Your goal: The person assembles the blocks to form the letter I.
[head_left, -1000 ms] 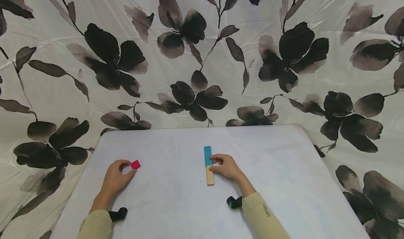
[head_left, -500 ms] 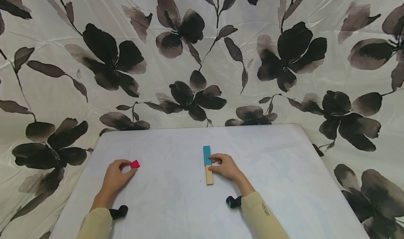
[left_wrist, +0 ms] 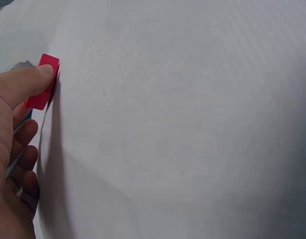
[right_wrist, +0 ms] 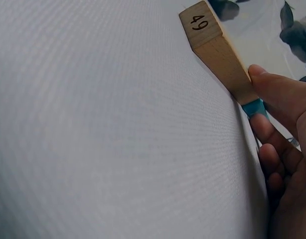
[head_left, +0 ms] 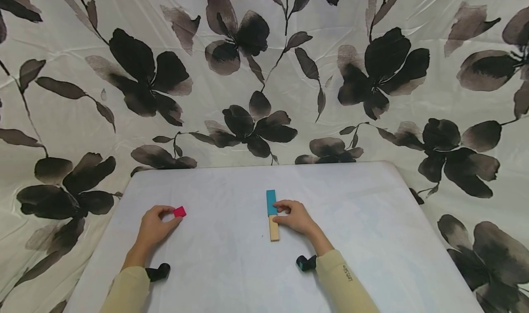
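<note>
My left hand [head_left: 155, 228] pinches a small red block [head_left: 180, 212] between thumb and forefinger. In the left wrist view this red block [left_wrist: 44, 81] is longer than it is wide, with the thumb across it; whether it touches the table cannot be told. Toward the middle, a blue block [head_left: 271, 200] and a plain wooden block [head_left: 274, 231] lie end to end in a line. The forefinger of my right hand [head_left: 298, 218] touches the blue one and the thumb touches the wooden one. In the right wrist view the wooden block's [right_wrist: 220, 55] near end bears the number 49.
Everything lies on a white-covered table [head_left: 223, 267]. Behind it hangs a pale cloth with dark flowers [head_left: 248, 32]. Dark wrist cameras [head_left: 306, 263] stick out from both sleeves, close above the table.
My left hand has shifted slightly away from me and to the right, taking the red block along and turning it a little. The right hand and both blocks beside it stay put.
</note>
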The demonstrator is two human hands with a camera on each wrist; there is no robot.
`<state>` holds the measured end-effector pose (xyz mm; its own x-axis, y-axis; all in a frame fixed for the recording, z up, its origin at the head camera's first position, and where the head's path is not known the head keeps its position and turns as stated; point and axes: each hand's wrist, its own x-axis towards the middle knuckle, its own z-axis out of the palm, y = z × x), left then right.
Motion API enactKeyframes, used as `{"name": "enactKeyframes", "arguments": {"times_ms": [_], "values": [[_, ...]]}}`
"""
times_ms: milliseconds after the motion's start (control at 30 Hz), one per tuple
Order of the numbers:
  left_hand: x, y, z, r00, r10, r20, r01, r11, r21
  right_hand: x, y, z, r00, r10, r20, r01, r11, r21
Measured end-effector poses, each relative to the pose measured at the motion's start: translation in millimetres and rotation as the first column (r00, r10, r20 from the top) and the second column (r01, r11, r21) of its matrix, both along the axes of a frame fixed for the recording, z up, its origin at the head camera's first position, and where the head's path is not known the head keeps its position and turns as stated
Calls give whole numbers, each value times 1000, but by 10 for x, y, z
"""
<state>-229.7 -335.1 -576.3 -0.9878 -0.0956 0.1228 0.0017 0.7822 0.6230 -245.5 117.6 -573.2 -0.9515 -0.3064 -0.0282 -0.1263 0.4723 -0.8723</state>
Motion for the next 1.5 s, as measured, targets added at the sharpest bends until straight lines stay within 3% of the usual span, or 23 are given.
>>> {"name": "enactKeyframes", "arguments": {"times_ms": [467, 733, 1067, 1500], "values": [[-175, 190, 45, 997, -63, -36, 64, 997, 35, -5, 3, 1, 1000, 14, -8, -13, 1000, 6], [-287, 396, 67, 996, -88, -27, 90, 993, 80, -22, 25, -10, 995, 72, -70, -68, 996, 53], [-355, 645, 75, 994, -108, -14, 109, 988, 108, -16, 29, -27, 993, 79, -83, -74, 995, 59], [-426, 803, 107, 992, -129, -8, 129, 982, 139, -9, 21, -23, 991, 83, -101, -77, 995, 66]]}}
